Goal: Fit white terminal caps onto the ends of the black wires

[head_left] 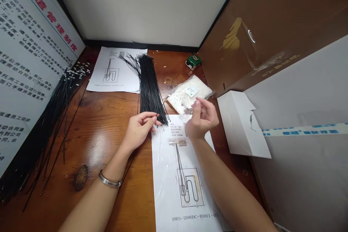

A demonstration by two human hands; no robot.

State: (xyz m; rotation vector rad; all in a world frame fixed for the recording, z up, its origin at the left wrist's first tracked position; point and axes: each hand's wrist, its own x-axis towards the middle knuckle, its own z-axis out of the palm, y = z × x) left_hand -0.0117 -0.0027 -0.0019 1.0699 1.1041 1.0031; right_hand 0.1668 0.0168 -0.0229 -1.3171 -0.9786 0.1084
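Black wires (149, 83) lie by a diagram sheet (165, 188) printed "DRS-206DC-E001".

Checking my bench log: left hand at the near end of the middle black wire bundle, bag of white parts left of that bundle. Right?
Not quite: the bag of white parts lies right of the middle black wire bundle, not left, as the head view shows. The left hand is at the bundle's near end.

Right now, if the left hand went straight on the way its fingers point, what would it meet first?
Most likely the near ends of the black wire bundle, just beyond the fingertips of the left hand; depth is unclear, so it might pass above them.
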